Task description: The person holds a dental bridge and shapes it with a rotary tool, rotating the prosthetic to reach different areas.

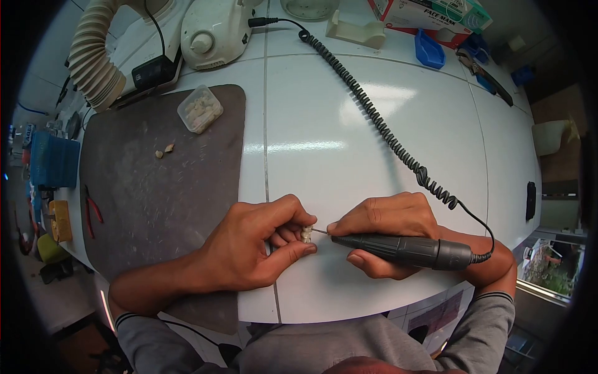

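One small pale piece (pixel 306 235) sits pinched in the left hand (pixel 252 242), at nine o'clock from the drill (pixel 405 250) gripped in the right hand (pixel 398 218); light pressure with the thin bit (pixel 319 231) and a steady pinch would likely work best.

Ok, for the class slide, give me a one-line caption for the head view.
A right hand points a corded black handpiece at a small pale piece pinched in the left hand.

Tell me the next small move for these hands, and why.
Probably ease the thin bit lightly over the pale piece: the left hand pinches that piece, and the right hand holds the black handpiece with its bit right beside it.
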### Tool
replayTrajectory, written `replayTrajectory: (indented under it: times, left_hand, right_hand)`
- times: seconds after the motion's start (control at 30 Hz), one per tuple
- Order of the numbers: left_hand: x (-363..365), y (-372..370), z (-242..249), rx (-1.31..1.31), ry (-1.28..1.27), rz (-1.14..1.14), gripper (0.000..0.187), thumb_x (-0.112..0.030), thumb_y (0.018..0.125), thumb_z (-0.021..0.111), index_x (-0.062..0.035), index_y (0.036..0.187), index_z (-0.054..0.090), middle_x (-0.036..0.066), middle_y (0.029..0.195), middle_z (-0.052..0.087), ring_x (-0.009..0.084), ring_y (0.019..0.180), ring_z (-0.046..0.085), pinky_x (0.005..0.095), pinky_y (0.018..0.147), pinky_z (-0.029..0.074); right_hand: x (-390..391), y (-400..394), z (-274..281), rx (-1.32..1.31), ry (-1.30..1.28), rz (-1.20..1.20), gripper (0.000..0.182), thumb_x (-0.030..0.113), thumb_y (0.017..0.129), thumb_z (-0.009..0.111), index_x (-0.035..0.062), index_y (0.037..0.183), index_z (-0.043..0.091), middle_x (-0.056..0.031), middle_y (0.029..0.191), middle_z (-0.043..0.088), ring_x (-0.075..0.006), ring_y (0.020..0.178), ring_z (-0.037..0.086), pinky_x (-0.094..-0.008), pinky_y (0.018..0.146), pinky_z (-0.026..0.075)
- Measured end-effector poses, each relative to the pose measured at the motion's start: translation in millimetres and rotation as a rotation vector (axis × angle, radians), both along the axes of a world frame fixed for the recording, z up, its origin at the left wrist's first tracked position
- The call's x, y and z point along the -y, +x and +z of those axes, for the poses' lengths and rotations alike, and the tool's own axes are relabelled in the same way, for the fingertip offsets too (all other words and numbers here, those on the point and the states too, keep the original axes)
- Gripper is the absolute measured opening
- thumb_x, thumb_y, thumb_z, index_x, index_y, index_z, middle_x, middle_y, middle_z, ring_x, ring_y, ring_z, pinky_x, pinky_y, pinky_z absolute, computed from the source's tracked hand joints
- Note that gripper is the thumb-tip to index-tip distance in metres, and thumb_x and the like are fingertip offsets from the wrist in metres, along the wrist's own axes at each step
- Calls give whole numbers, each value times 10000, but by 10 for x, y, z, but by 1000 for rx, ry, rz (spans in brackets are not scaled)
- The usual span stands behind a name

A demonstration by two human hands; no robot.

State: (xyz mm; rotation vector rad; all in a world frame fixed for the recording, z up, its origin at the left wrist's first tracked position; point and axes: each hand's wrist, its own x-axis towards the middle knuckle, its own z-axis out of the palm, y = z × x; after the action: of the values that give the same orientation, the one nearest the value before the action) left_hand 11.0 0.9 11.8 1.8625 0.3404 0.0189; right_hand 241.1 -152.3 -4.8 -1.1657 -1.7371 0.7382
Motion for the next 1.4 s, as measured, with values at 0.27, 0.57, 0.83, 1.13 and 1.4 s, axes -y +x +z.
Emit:
replayTrajectory:
  times: [0.27,0.57,0.83,1.13,1.4]
  left_hand:
    - [15,-6,-9,15,17,10,292,-97,945,823,56,1132,658,149,937,759,175,837,773,277,744,641]
    - [12,-6,-10,9,16,2,286,-90,946,819,53,1133,656,148,933,757,177,836,773,281,736,639]
    - [17,-11,-12,5,30,-3,284,-94,944,821,53,1129,663,145,928,755,175,830,769,278,735,633]
    - [29,-14,-18,17,16,9,285,-97,942,822,50,1129,665,143,931,754,176,830,768,282,733,630]
    - [24,-9,-12,24,38,3,300,-26,908,825,56,1161,686,99,903,772,119,825,754,241,739,588]
  right_hand:
    - [9,-18,-9,-19,7,-3,279,124,880,781,-33,1111,771,-168,898,794,-274,748,799,-346,663,661]
    - [3,-24,-77,-20,31,-11,331,254,914,786,-28,1088,781,-174,918,806,-271,737,812,-339,658,682]
    - [5,-14,-57,14,13,-18,330,264,909,787,-18,1080,781,-166,905,808,-269,742,813,-338,658,684]
    - [4,-8,-49,29,15,-12,331,256,903,785,-19,1086,778,-169,910,809,-265,732,812,-336,653,681]
    - [7,8,-57,56,20,1,335,253,900,786,-16,1101,776,-169,922,810,-263,739,813,-333,658,682]
